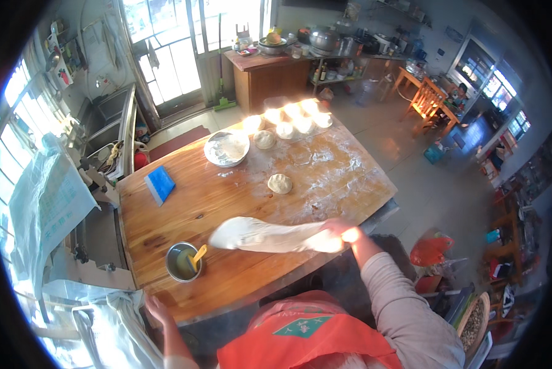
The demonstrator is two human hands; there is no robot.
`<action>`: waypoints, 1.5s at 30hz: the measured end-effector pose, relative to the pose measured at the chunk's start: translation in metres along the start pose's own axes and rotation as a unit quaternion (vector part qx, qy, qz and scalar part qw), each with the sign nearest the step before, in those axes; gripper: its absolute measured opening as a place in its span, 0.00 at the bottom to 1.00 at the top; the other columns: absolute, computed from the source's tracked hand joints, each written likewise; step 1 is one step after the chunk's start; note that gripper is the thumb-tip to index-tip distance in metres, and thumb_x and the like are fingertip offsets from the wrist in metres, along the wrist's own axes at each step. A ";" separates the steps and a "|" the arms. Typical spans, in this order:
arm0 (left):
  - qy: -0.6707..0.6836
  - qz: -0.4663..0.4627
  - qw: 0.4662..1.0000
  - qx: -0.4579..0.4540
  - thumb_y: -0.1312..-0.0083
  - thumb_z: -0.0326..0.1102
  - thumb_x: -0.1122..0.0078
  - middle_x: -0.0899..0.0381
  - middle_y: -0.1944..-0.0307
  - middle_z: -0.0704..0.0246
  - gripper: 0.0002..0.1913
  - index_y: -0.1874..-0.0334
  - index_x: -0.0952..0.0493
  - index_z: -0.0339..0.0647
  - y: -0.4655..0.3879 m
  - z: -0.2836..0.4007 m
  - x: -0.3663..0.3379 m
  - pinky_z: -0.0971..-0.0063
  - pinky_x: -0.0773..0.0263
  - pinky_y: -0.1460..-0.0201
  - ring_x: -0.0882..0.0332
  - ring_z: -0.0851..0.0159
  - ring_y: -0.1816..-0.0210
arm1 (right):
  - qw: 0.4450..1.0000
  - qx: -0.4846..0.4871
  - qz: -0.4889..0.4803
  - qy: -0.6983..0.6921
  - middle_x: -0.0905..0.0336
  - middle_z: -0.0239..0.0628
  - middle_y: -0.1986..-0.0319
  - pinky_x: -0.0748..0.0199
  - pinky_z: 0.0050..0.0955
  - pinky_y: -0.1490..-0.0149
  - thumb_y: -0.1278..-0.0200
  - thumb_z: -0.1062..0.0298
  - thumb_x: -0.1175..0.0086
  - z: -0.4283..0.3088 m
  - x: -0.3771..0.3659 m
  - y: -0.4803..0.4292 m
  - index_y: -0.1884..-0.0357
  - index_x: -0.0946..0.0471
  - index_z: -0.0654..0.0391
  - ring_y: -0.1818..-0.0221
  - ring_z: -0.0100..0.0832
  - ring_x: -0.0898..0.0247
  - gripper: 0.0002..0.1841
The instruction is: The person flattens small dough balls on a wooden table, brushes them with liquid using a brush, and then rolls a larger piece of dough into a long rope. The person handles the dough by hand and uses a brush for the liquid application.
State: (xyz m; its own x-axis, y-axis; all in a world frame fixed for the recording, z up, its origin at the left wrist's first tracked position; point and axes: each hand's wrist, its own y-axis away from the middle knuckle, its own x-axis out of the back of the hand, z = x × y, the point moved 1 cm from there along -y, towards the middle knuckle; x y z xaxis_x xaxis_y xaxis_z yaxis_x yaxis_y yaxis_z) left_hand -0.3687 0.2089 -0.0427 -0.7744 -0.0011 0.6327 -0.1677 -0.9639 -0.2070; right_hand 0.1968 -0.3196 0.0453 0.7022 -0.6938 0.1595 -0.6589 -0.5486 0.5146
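Note:
My right hand (339, 229) grips the right end of a long, pale sheet of stretched dough (266, 236), near the front edge of the wooden table (239, 281). The sheet's wide end reaches left, towards a metal cup (176, 260) of yellowish liquid with a yellow-handled brush (199, 254) in it. At the table's front left corner is my left hand (157, 310), fingers apart, nothing visible in it. A round dough piece (280, 183) lies on the floured wood beyond the sheet. Several more dough balls (285, 130) sit in rows at the far edge, some washed out by sunlight.
A bowl of flour (227, 149) and a blue scraper (160, 184) rest on the table. A metal sink (114, 115) is at the left, near plastic-covered equipment (50, 207). A person (460, 94) sits by a wooden chair (428, 99) far right. An orange-red bag (430, 249) is right of my arm.

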 end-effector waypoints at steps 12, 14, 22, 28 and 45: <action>0.009 -0.117 0.967 -0.226 0.44 0.38 0.19 0.28 0.28 0.54 0.46 0.23 0.34 0.38 0.217 0.292 -0.174 0.54 0.29 0.31 0.36 0.54 0.23 | 0.926 0.104 0.290 0.216 0.20 0.54 0.41 0.26 0.45 0.34 0.56 0.43 0.18 0.078 0.056 -0.009 0.30 0.31 0.60 0.37 0.51 0.23 0.53; -0.030 -0.164 0.949 -0.266 0.44 0.39 0.20 0.21 0.34 0.50 0.39 0.30 0.25 0.35 0.194 0.322 -0.208 0.58 0.25 0.36 0.25 0.55 0.31 | 0.955 0.080 0.223 0.178 0.19 0.54 0.43 0.25 0.45 0.36 0.56 0.46 0.19 0.063 0.055 -0.009 0.32 0.30 0.61 0.39 0.50 0.22 0.51; 0.364 -0.346 0.784 0.364 0.32 0.43 0.38 0.14 0.67 0.65 0.18 0.47 0.16 0.39 0.165 0.375 -0.180 0.67 0.25 0.78 0.16 0.62 0.73 | 0.970 0.065 0.057 -0.226 0.20 0.47 0.54 0.22 0.42 0.44 0.50 0.66 0.31 -0.036 0.130 -0.046 0.55 0.22 0.62 0.51 0.46 0.21 0.20; -0.196 -0.222 0.928 -0.224 0.25 0.39 0.44 0.16 0.45 0.53 0.23 0.33 0.25 0.33 0.201 0.362 -0.231 0.45 0.25 0.43 0.18 0.45 0.46 | 0.913 0.367 0.090 0.152 0.27 0.49 0.46 0.31 0.46 0.35 0.50 0.62 0.27 -0.029 0.074 -0.052 0.40 0.30 0.62 0.46 0.48 0.26 0.36; -0.193 -0.244 0.925 -0.216 0.24 0.50 0.50 0.24 0.32 0.61 0.25 0.29 0.25 0.49 0.209 0.454 -0.338 0.43 0.51 0.21 0.34 0.52 0.26 | 0.779 0.349 0.181 0.488 0.20 0.39 0.44 0.54 0.67 0.23 0.32 0.46 0.42 -0.060 -0.040 -0.097 0.49 0.15 0.51 0.31 0.52 0.37 0.21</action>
State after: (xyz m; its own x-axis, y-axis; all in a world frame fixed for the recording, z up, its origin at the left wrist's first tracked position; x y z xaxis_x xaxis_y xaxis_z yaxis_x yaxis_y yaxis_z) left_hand 0.1351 -0.1129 0.0387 -0.2799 0.2307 0.9319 -0.7335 -0.6776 -0.0526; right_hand 0.2494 -0.2106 0.0397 0.0818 -0.3636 0.9280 -0.6081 -0.7559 -0.2426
